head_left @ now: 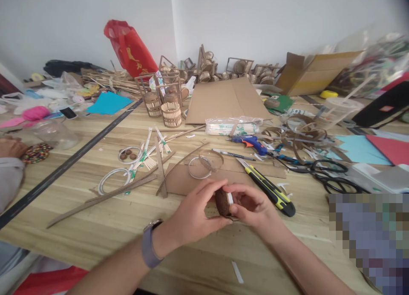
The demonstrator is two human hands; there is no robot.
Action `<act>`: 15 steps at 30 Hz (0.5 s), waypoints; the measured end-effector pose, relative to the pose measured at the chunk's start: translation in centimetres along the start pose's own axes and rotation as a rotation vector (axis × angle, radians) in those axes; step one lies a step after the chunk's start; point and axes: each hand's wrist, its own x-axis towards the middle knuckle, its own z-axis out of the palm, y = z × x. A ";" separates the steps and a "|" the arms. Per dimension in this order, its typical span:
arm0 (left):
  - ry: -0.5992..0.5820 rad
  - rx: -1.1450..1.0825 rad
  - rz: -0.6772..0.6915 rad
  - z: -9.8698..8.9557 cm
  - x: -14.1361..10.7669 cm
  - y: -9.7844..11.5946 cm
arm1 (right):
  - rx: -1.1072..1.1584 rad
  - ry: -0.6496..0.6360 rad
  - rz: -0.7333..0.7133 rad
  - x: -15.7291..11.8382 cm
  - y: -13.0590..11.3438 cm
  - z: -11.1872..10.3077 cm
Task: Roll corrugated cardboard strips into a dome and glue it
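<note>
Between my two hands is a small round brown piece (222, 202), shaped like a thick disc, with a white patch on its right side. My left hand (198, 210), with a watch at its wrist, grips the disc's edge between thumb and fingers. From the right, the thumb and fingers of my right hand (252, 203) pinch it by the white patch. Just beyond lie a flat cardboard piece (175, 180) and a ring (200, 167). A yellow-and-black utility knife (268, 186) rests beside my right hand.
A blue glue gun (251, 144), a pen (233, 153) and black scissors (332, 171) lie to the right. Left are wooden strips (128, 186) and a ring holding brown beads (129, 154). Small slatted baskets (171, 115) stand behind. Another person's hand (11, 148) is far left.
</note>
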 end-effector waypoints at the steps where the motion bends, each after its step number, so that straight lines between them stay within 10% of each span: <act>1: 0.005 -0.015 0.004 0.0 -0.1 0.0 | 0.007 -0.011 0.010 0.0 0.0 -0.1; 8: -0.015 0.039 0.152 -0.4 0.3 -0.1 | -0.049 -0.070 0.114 0.4 -0.4 -0.6; 15: 0.032 0.244 0.143 -0.2 0.3 -0.2 | -0.199 0.222 0.022 0.2 -1.3 -0.5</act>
